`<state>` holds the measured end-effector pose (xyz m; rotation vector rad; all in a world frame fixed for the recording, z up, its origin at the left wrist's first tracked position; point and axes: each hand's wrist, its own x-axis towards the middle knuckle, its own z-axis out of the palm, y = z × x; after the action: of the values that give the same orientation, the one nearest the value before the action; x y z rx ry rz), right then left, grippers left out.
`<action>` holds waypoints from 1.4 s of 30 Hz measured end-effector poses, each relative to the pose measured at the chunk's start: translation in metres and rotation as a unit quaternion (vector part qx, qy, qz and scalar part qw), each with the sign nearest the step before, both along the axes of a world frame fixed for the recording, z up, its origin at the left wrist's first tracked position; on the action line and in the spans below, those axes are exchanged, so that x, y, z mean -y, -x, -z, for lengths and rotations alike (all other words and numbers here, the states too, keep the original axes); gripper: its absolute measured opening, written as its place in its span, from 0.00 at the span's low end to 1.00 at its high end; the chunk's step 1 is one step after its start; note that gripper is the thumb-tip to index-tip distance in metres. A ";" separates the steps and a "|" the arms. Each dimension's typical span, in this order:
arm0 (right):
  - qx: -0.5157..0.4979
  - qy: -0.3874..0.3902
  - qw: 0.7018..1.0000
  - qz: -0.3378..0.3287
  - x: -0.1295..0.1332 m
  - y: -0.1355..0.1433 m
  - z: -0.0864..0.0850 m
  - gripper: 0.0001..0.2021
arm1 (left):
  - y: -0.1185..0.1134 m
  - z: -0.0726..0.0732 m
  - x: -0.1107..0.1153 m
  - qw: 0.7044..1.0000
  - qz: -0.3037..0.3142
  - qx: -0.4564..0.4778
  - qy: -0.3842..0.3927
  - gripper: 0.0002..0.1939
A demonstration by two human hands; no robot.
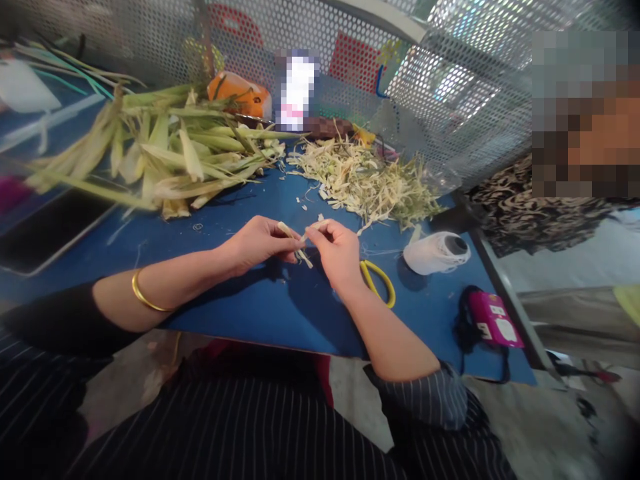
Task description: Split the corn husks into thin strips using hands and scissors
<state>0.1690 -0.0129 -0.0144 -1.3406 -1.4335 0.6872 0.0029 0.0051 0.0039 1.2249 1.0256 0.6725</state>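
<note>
Both of my hands meet over the near middle of the blue table (pixel 320 313). My left hand (pixel 257 247) is closed on a pale strip of dried husk (pixel 304 257), whose ends poke out past the fingers. In a pinch, my right hand (pixel 337 250) grips part of the same pale husk, close beside the left fingertips. Beyond the hands lies a heap of shredded husk strips (pixel 357 177). To its left is a pile of long whole husk leaves (pixel 175 153). Yellow scissors (pixel 383 283) lie by my right wrist, their blades hidden.
A white thread cone (pixel 430 253) and a magenta device with a black strap (pixel 495 320) are on the right. An orange packet (pixel 240 93) and a lit phone (pixel 299 87) stand before the perforated metal screen (pixel 310 33). A dark flat tray-like object (pixel 50 223) lies left. Another person sits at right.
</note>
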 end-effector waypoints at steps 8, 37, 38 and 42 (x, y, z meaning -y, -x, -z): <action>0.176 -0.104 0.975 -0.088 0.005 0.004 -0.008 0.03 | 0.001 0.007 0.002 0.994 0.058 -0.053 -0.077 0.05; -0.174 0.122 0.977 -0.029 -0.006 -0.004 -0.006 0.08 | 0.002 -0.004 0.000 0.999 0.033 0.012 0.026 0.17; -0.165 0.105 0.981 -0.018 -0.006 -0.003 -0.004 0.07 | 0.002 -0.004 0.000 0.999 0.033 0.008 0.027 0.17; -0.064 0.015 0.998 0.014 -0.005 -0.006 -0.003 0.07 | 0.002 -0.001 -0.002 0.999 0.016 0.034 0.038 0.18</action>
<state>0.1754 -0.0079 -0.0118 -1.3139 -1.3037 0.7657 0.0008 0.0074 0.0048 1.1419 0.9646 0.6413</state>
